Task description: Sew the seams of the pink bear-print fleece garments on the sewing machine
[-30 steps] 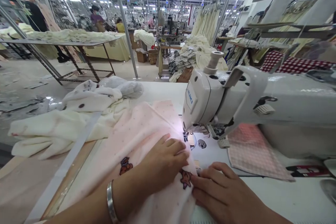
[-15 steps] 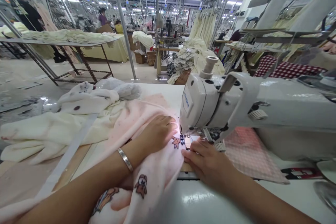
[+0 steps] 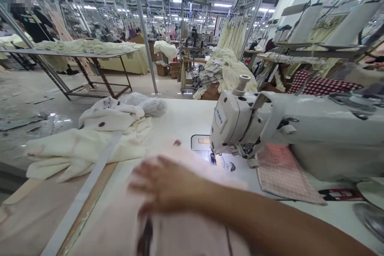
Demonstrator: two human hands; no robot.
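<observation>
A glossy white worktop [image 3: 186, 116] spreads across the foreground. Along its right side stands a white, rounded metal sewing machine [image 3: 300, 114] with blue lettering on its head.

Next in size, a pale pink, soft-looking cloth [image 3: 192, 232] lies at the front of the worktop, left of and in front of the machine's needle area. It extends beneath the right hand [image 3: 165, 186] and shows on both the far and the near side of it. The cloth is heavily blurred, its edges smeared; a dark, elongated patch marks it just below the thumb, and a small dark spot shows near its far end.

A loose heap of cream and white fabric [image 3: 90, 148] lies beyond and to the left of the hand.

The right hand reaches in from the right, its fingers extended and spread apart; blur hides whether it touches or pinches the cloth. The left hand is out of frame, so its state cannot be told.

Smaller again, a pink-and-white checked cloth [image 3: 288, 176] lies below the machine's arm.
</observation>
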